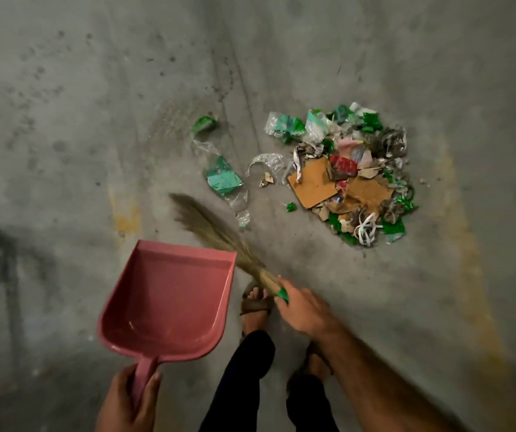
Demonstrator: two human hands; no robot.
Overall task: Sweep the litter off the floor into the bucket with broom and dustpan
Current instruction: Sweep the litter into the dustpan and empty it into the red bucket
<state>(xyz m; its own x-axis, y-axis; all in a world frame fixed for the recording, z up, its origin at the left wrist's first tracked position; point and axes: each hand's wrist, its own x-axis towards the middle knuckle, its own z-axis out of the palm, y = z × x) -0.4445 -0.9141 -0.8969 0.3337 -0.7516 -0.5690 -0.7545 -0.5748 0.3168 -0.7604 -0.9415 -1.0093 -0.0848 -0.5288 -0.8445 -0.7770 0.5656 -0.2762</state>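
With litter [348, 176] heaped at one o'clock, unscooped, left hand [127, 400] grips empty dustpan [169, 294], right hand [303, 310] grips broom [216, 232].

I'm looking down at a bare utility space, stained grey concrete floor [313, 57] showing faded yellow paint marks [468, 244], dim light

Pink dustpan [169, 294] empty, raised; grass broom [216, 235] angled left — litter pile [350, 176] heaped on floor, strays beside.
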